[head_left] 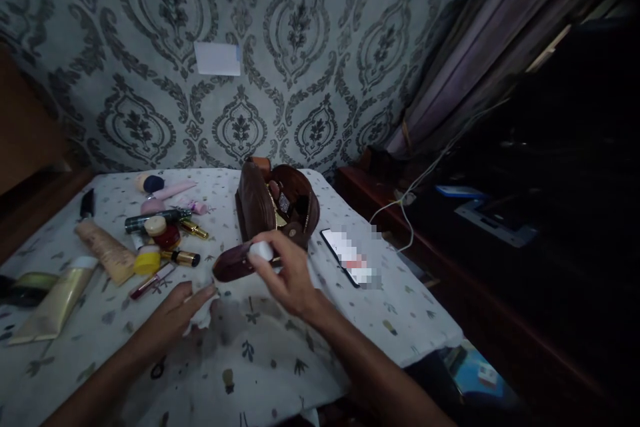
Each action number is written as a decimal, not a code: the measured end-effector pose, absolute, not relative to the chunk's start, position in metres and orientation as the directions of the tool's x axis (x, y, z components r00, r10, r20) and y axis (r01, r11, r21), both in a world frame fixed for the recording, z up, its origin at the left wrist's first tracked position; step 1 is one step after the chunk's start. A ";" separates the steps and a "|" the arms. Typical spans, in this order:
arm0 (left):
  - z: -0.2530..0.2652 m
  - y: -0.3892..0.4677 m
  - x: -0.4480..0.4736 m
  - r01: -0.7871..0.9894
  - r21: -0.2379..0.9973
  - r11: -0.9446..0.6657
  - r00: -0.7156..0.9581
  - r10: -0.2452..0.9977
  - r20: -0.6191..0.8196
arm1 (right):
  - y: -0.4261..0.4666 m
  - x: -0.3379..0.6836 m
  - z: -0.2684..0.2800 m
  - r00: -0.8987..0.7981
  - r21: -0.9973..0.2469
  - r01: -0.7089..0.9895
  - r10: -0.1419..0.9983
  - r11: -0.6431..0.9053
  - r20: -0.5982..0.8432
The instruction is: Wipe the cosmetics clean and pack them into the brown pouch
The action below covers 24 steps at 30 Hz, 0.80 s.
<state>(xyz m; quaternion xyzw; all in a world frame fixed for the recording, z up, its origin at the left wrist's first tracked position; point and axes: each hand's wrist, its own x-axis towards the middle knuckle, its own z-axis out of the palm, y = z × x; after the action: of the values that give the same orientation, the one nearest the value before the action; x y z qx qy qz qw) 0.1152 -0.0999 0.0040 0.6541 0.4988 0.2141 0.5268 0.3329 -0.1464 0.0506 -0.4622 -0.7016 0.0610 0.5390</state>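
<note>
My left hand holds a crumpled white tissue low over the patterned cloth. Between the thumb and fingers of my right hand is a small white rounded object; its exact kind is unclear. That hand is at the near side of an open brown cosmetic bag, whose dark flap points toward my left hand. Several small items show inside the bag, though most of its inside is shadowed. Close to my left hand lie a lip gloss tube and a black-and-gold tube.
Left of the bag lie a beige tube, a cream tube, a yellow-lidded jar, a dark green tube and a makeup brush. A phone rests on the right. Beyond the table edge hangs a white cable.
</note>
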 end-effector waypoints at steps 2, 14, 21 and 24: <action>0.023 -0.100 0.131 0.415 0.892 -0.181 0.614 0.779 -0.128 | -0.149 0.356 0.071 0.055 -0.576 0.644 0.722 0.502 0.690; 0.072 -0.081 0.248 0.576 0.456 -0.678 0.792 0.600 -0.109 | -0.111 0.437 0.138 0.031 -0.333 0.919 0.806 0.209 0.591; 0.046 -0.077 0.238 0.443 0.415 -0.795 0.893 0.432 -0.126 | -0.094 0.453 0.136 -0.083 -0.126 0.982 0.927 0.137 0.366; 0.033 -0.078 0.239 0.393 0.422 -0.817 0.912 0.405 -0.066 | -0.090 0.455 0.136 -0.075 -0.088 0.991 0.955 0.104 0.287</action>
<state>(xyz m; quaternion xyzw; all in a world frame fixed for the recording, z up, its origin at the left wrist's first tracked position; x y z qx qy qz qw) 0.2391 -0.0776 0.0331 0.9531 0.2093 0.0134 0.2183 0.4550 -0.0904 0.1359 -0.6661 -0.7302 -0.0651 0.1374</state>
